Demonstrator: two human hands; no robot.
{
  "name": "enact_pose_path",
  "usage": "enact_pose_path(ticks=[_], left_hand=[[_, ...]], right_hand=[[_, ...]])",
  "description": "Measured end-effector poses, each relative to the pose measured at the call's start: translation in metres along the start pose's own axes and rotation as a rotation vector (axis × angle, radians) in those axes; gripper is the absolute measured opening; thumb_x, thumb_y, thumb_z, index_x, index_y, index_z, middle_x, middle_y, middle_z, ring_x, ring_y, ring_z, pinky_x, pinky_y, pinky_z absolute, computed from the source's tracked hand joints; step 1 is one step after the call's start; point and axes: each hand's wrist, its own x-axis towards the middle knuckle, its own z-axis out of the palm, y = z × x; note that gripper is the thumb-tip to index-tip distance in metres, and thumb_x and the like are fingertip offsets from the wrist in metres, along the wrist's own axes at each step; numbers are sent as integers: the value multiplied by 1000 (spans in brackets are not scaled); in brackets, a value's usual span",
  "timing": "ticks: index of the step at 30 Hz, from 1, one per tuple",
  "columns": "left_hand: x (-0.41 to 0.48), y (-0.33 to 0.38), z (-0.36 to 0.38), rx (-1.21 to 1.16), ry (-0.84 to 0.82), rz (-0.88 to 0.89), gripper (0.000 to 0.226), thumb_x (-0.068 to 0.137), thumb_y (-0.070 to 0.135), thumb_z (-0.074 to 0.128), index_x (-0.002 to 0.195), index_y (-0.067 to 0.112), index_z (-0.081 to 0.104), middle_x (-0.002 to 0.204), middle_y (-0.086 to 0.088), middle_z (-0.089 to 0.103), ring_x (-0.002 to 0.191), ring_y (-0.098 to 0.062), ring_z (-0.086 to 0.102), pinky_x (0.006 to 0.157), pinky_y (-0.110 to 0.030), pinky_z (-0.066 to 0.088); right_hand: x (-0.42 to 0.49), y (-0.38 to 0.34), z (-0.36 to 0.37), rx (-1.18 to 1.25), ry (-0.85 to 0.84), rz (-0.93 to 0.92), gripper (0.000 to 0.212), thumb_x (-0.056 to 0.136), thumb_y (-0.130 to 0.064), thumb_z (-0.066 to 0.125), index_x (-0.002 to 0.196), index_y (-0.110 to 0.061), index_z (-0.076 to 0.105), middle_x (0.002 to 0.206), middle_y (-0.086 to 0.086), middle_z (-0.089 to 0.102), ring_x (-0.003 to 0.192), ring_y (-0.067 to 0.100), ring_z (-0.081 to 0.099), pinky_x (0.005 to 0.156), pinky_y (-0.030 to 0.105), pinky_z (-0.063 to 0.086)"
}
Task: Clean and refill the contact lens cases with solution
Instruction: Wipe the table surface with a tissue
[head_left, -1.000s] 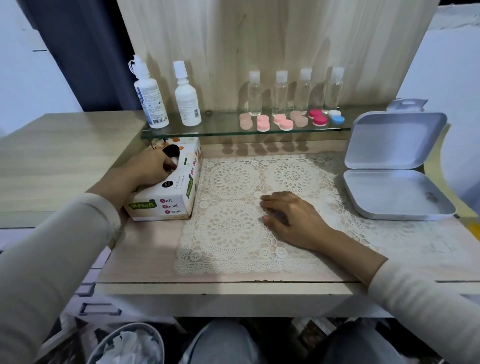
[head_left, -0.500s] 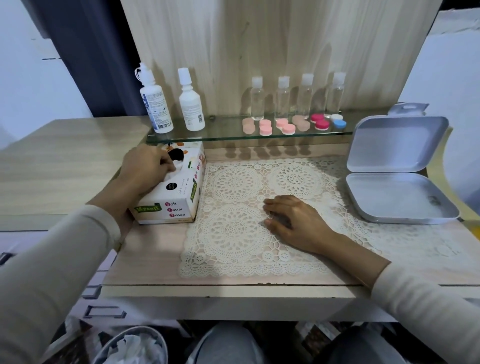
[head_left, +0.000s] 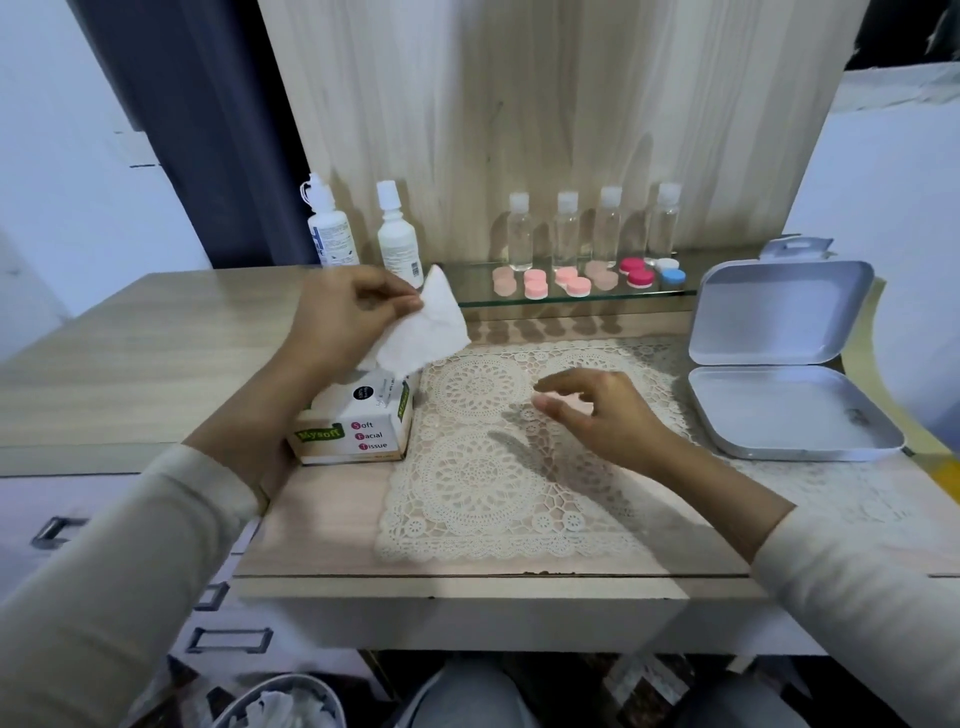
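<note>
A tissue (head_left: 423, 332), pinched by the left hand (head_left: 343, 317), is now drawn up from the tissue box (head_left: 358, 426), the slack, empty right hand (head_left: 597, 410) raised beside it; wiping is judged next.

In front of you a cream lace doily mat (head_left: 467, 483) lies flat on the pale wood-grain bench (head_left: 130, 353). To its right, touching the mat's edge, sits a white hinged rectangular box (head_left: 779, 405), open, its lid upright; a small dark mark shows in its base. A clear glass shelf (head_left: 475, 286) runs along the light wooden back panel (head_left: 519, 104). Behind the bench to your left hangs a dark blue curtain (head_left: 208, 130). Below are white drawers with metal handles (head_left: 228, 640) and a round waste bin (head_left: 291, 678) holding crumpled white paper.
</note>
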Motion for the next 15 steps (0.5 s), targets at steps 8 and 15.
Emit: enact_pose_path(ticks=[8, 15], left_hand=[[-62, 24, 50, -44, -180, 221, 9, 73, 12, 74, 82, 9, 74, 78, 3, 68, 72, -5, 59, 73, -10, 43], [-85, 33, 67, -267, -332, -44, 13, 77, 13, 72, 83, 22, 64, 80, 9, 66, 79, -5, 63, 75, -17, 51]], right_hand=[[-15, -25, -10, 197, 32, -116, 57, 65, -33, 80, 118, -33, 59, 137, -10, 48, 127, 7, 42, 104, 28, 31], [-28, -16, -13, 286, -20, 13, 7, 73, -3, 74, 75, -8, 68, 76, 4, 66, 68, 4, 58, 69, 23, 46]])
